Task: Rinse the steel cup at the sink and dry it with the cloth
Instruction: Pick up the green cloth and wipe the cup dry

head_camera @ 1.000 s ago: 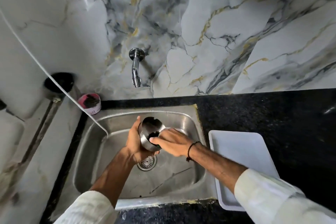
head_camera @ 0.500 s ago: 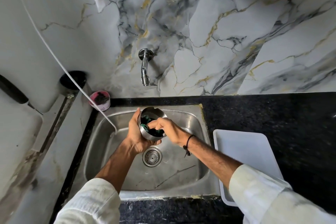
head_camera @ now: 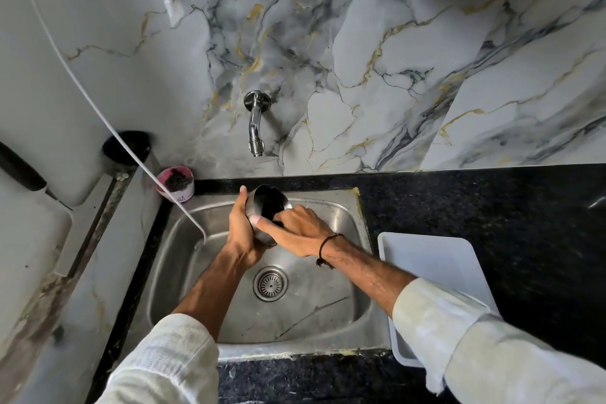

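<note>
I hold the steel cup [head_camera: 267,203] over the back of the steel sink [head_camera: 331,315], tilted with its mouth facing up and away. My left hand [head_camera: 241,229] wraps the cup's left side and base. My right hand [head_camera: 295,228] has its fingers pushed into the cup's mouth, gripping a dark scrubbing pad [head_camera: 277,223] that is mostly hidden inside. The wall tap [head_camera: 255,128] hangs above; no water is seen running from it.
A white plastic tray [head_camera: 433,272] lies on the black counter [head_camera: 492,207] right of the sink. A pink tub [head_camera: 175,184] stands at the sink's back left corner. A white hose [head_camera: 108,121] slants down into the basin. The drain [head_camera: 270,284] sits mid-basin.
Both hands have lifted the cup toward the back of the sink, nearer the tap. My right hand's fingers have gone deeper into the cup. The camera has tipped upward.
</note>
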Demonstrator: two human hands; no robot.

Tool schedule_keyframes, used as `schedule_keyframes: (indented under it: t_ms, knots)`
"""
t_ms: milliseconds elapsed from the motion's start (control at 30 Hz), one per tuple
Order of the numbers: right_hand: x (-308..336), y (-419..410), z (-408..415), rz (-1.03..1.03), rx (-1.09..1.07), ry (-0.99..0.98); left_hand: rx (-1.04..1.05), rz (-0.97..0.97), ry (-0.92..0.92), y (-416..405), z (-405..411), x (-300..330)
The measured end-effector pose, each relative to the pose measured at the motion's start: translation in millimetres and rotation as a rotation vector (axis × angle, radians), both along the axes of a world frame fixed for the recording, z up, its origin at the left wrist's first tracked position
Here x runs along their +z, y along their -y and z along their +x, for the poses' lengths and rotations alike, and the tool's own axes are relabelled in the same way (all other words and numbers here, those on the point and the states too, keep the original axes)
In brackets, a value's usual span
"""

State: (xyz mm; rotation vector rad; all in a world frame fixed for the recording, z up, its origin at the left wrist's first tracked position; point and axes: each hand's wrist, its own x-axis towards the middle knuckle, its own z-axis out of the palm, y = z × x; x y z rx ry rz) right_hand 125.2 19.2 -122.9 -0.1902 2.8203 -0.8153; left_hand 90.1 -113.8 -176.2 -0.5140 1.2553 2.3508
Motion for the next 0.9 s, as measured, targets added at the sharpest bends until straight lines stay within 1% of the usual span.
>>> schedule_keyframes:
  t_ms: [33,67,133,200,267,300,333,400,467,533,567,633,733,767,800,833,867,900]
  knots:
    - [4.6,4.9,1.0,-0.106,-0.049,0.059,0.017,-0.009,-0.008,-1.9,2.3,1.0]
    - [7.5,8.8,-0.1,-0.258,-0.112,0.145,0.039,-0.019,-0.004,-3.6,4.7,1.2]
    - [12.4,13.5,-3.9,-0.640,-0.231,0.372,0.057,-0.039,0.000,-5.8,9.5,-0.3]
    - [16.4,14.9,-7.8,-1.048,-0.355,0.585,0.014,-0.094,-0.020,-4.6,14.2,-1.7]
    - [25.0,15.9,-10.6,-1.366,-0.533,0.672,-0.033,-0.121,-0.041,-2.0,19.9,-5.6]
    - [28.4,15.5,-12.8,-1.457,-0.597,0.681,-0.051,-0.128,-0.045,-1.7,23.2,-7.8]
    - [30.6,15.3,-15.6,-1.504,-0.633,0.683,-0.067,-0.123,-0.047,-1.6,26.0,-10.1]
    - [36.4,16.8,-17.5,-1.515,-0.645,0.688,-0.082,-0.100,-0.055,-1.3,28.6,-12.3]
    - [40.6,20.5,-14.9,-1.430,-0.562,0.688,-0.050,-0.100,-0.058,2.5,26.1,-10.7]
    - [38.4,20.6,-8.2,-1.252,-0.403,0.659,-0.018,-0.080,-0.054,6.5,20.4,-5.7]
    - [35.5,18.8,-4.0,-1.130,-0.313,0.623,-0.007,-0.068,-0.044,7.5,17.7,-3.1]
    - [29.2,7.1,2.0,-0.769,-0.149,0.491,-0.005,-0.024,-0.019,8.1,13.1,0.3]
    - [16.3,-17.4,0.7,-0.086,0.109,0.234,-0.061,0.008,0.003,5.6,11.4,2.3]
    - [10.8,-22.2,-1.7,0.054,0.189,0.191,-0.075,0.000,0.014,4.5,11.0,2.9]
    - [7.1,-25.8,-4.3,0.135,0.245,0.154,-0.090,-0.007,0.018,3.1,10.1,4.1]
    - [5.0,-27.4,-8.0,0.166,0.265,0.117,-0.104,-0.011,0.018,0.8,9.5,7.2]
    - [5.2,-27.3,-11.3,0.157,0.269,0.088,-0.117,-0.016,0.019,-1.8,8.2,10.4]
    - [5.4,-25.2,-14.9,0.105,0.250,0.092,-0.127,-0.021,0.023,-4.5,6.1,13.1]
